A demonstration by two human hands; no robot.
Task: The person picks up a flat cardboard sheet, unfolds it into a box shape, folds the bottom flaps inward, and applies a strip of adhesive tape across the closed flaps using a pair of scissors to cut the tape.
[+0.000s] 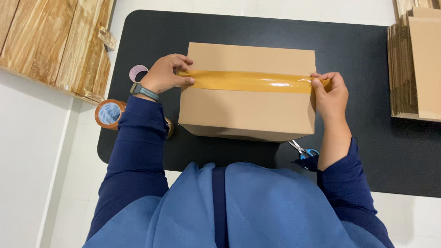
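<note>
Cardboard box (248, 93), closed and plain brown, at the middle of the black table (379, 157), its top crossed from side to side by a strip of glossy yellow-brown tape (250, 82) along the flap seam. At the box's left edge, left hand (169, 73) — fingers (186, 80) curled and pressing down on the end of the tape where it meets that edge, thumb below, knuckles over the top. Grey watch (142, 91) on that wrist, dark blue sleeve behind it. At the box's right edge, right hand (330, 94) — fingers (317, 84) pinched shut on the other end of the tape, right at the corner, holding it taut against the cardboard. Tape slightly wrinkled and shiny near that right end.

Left of the box, just beyond the left wrist, small pale ring (137, 73) lying flat on the table. Lower left of the box, at the table's edge, roll of brown packing tape (109, 113), partly hidden by the left forearm. Near the box's front right corner, beside the right forearm, scissors with blue handles (303, 151), blades towards the box, handles partly under the sleeve. Well to the right of the box, stack of flattened cardboard sheets (427, 64) on the table's far right end. Far to the left of the box, off the table, wooden planks (49, 29) over the white floor. Blue cloth garment (256, 216) in front of the box, closest to the camera.
</note>
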